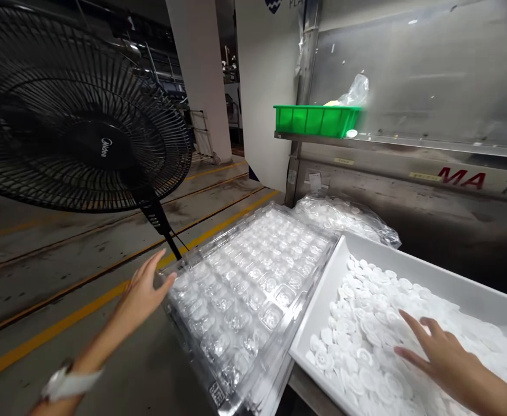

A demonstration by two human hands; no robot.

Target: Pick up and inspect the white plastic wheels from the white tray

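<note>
Left hand (143, 294) open at the edge of a clear blister tray (244, 294); right hand (435, 358) spread wide, holding nothing, on white plastic discs (357, 352) (loose, heaped) in a white bin (426, 286).

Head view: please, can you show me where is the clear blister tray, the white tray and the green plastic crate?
Clear blister tray (240, 294): head view, on its moulded cells.
White tray (413, 263): head view, on its far rim.
Green plastic crate (318, 120): head view, on its front wall.
</note>
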